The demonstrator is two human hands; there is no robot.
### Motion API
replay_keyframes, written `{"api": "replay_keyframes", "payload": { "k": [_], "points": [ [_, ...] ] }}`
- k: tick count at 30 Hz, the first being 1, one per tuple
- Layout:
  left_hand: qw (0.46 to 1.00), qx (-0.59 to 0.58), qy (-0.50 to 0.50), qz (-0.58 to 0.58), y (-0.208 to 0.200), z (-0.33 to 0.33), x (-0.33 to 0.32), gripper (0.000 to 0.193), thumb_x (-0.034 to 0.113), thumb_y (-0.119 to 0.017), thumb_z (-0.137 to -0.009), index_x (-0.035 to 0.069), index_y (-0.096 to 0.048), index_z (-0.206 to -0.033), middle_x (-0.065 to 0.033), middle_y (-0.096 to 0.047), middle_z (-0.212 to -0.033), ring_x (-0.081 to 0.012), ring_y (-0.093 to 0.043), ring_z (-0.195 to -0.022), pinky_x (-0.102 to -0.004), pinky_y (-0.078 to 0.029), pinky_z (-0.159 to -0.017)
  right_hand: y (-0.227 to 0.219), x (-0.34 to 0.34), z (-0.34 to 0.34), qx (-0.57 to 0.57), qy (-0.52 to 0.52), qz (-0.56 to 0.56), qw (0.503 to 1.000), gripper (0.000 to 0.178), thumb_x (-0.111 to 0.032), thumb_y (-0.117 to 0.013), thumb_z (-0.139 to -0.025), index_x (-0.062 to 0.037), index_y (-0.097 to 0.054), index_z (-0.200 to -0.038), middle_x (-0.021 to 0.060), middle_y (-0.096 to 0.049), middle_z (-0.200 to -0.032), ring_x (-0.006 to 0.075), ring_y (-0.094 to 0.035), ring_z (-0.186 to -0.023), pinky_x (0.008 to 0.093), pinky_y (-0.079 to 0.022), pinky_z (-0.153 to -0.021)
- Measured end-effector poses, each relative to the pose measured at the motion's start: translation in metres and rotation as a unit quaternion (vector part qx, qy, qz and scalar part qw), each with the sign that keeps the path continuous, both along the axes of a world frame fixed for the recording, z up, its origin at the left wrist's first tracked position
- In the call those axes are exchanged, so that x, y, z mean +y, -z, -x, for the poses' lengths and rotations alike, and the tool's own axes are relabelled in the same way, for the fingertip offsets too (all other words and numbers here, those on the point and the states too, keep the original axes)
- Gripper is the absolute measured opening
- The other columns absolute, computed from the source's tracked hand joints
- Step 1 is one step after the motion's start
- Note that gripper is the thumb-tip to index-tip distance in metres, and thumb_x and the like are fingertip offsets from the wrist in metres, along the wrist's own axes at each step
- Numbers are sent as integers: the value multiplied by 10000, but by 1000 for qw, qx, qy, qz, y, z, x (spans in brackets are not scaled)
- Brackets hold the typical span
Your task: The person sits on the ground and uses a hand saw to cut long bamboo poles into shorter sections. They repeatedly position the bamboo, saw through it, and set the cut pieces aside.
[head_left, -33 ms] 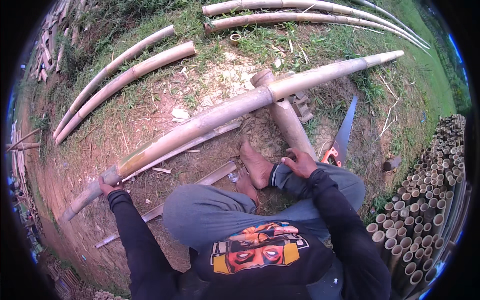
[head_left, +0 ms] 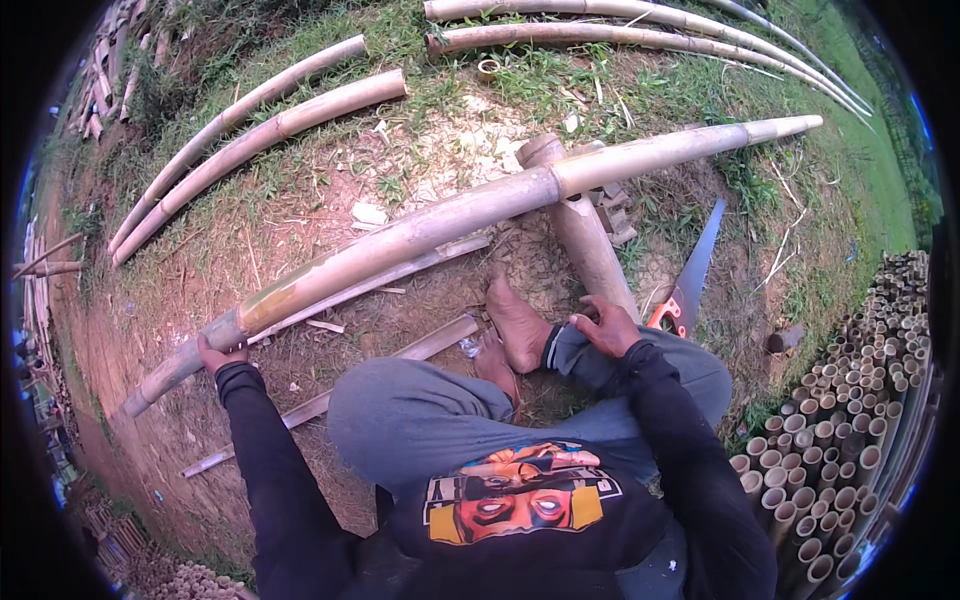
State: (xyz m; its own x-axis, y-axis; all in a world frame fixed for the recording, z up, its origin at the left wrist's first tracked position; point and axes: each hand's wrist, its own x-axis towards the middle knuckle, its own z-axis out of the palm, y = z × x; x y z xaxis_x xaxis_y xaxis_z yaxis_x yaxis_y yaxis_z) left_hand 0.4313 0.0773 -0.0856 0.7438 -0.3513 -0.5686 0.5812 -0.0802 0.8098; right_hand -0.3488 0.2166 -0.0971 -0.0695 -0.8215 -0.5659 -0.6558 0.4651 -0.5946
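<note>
- what's the biggest thing there?
- the ground (head_left: 170,300), part grass, part bare earth. next comes a big stack of cut bamboo (head_left: 815,440) at the lower right, open ends showing.
- and after that?
- the long bamboo pole (head_left: 400,238). it runs slantwise from the lower left to the upper right, in front of the seated person, and lies across a short thick bamboo piece (head_left: 595,250). more poles (head_left: 600,36) lie along the top, and a pair of poles (head_left: 300,118) at the upper left.
- anything slimmer?
- a split bamboo strip (head_left: 438,345) on the earth, nearer the person, and a handsaw (head_left: 697,258) with an orange handle, just right of the thick piece.
- the hands?
- well apart. the left hand (head_left: 224,357) is clasped on the pole near its lower-left end, some fingers hidden. the right hand (head_left: 610,328) is empty, fingers loosely bent, over the lower leg beside the thick piece's near end.
- smallest?
- pale chips (head_left: 369,213) on the earth beyond the long pole.
</note>
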Motion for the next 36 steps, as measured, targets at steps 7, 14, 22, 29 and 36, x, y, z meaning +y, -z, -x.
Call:
{"api": "replay_keyframes", "payload": {
  "k": [7,14,22,29,36],
  "points": [
    [957,-175,182,-144,53,94,29,755,513,-708,-990,85,-444,-1554,-179,-592,-1424,-343,-623,-1244,-528,-505,-1008,8,-4,6,-10,-23,30,999,521,-340,-762,-971,7,-651,-1344,232,-775,-1113,361,-763,-1019,441,-589,-889],
    [433,-548,684,-211,118,222,154,362,364,-743,-910,175,-689,-1213,-133,-711,-1099,-350,-716,-1026,-494,-551,-870,0,-9,-14,44,-86,63,993,470,-274,-748,-972,24,-650,-1322,253,-750,-1093,411,-731,-1005,460,-570,-878],
    [389,-493,761,-164,87,248,135,316,418,-546,-988,192,-633,-1190,-219,-633,-1202,-450,-708,-1076,-612,-522,-995,-31,-55,-154,110,-414,367,826,597,-307,-788,-862,-53,-634,-1379,192,-592,-1445,381,-559,-1344,540,-401,-1166],
    [325,-520,778,-134,12,297,86,269,377,-468,-1044,206,-589,-1213,-178,-740,-1025,-406,-763,-999,-567,-596,-769,-44,-107,-205,145,-486,222,833,465,-515,-791,-870,-112,-709,-1086,163,-749,-915,385,-747,-808,506,-581,-752],
    [312,-741,594,14,-48,336,9,188,173,-624,-936,140,-621,-1121,-122,-704,-925,-311,-762,-831,-449,-594,-686,-81,-157,-159,114,-367,394,835,465,-460,-813,-864,-126,-722,-1175,132,-718,-996,360,-695,-926,489,-509,-832]
  ]
}}
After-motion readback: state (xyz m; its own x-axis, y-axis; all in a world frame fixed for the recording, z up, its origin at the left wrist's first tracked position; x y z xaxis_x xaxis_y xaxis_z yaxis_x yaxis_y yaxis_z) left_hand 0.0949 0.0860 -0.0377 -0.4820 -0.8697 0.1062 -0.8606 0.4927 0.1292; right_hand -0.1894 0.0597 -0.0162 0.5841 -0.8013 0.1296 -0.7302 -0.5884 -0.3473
